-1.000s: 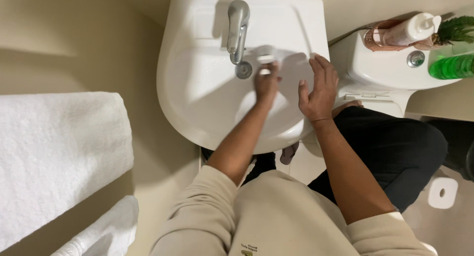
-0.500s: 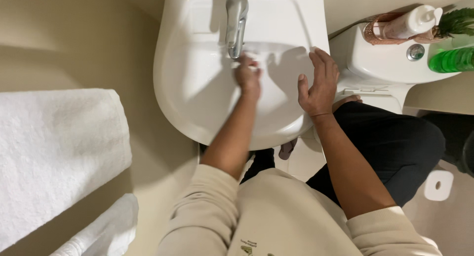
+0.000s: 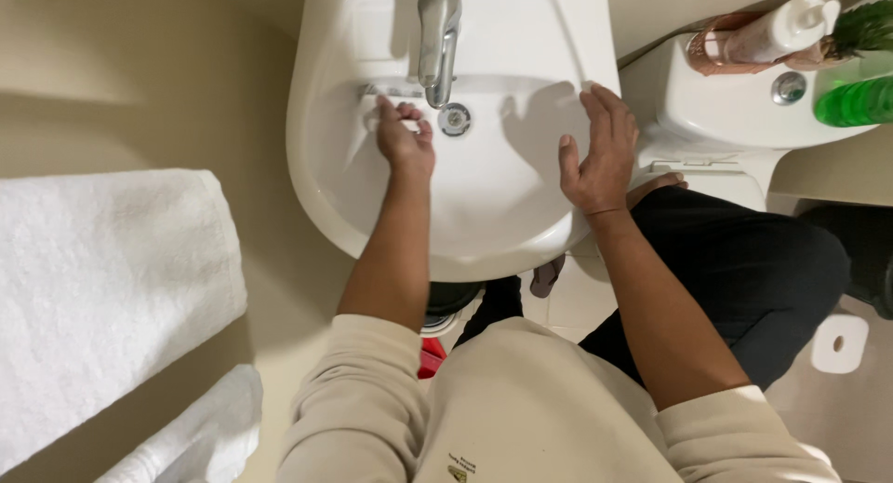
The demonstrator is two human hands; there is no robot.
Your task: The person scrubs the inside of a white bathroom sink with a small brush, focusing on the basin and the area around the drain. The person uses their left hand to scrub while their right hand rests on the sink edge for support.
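A white pedestal sink with a chrome tap and a round drain fills the top middle of the head view. My left hand is inside the basin, just left of the drain, fingers curled on a small white cloth pressed against the back wall of the bowl. My right hand lies flat on the sink's right rim, fingers spread, holding nothing. Both forearms are bare below cream sleeves.
Folded white towels lie at the left, a smaller one below. Right of the sink is a white toilet tank carrying a pump bottle, a green bottle and a small plant. My dark-trousered leg is bent beside it.
My left hand has slid with the cloth from the right side of the drain to its left, across the back of the basin. The right hand stays on the rim.
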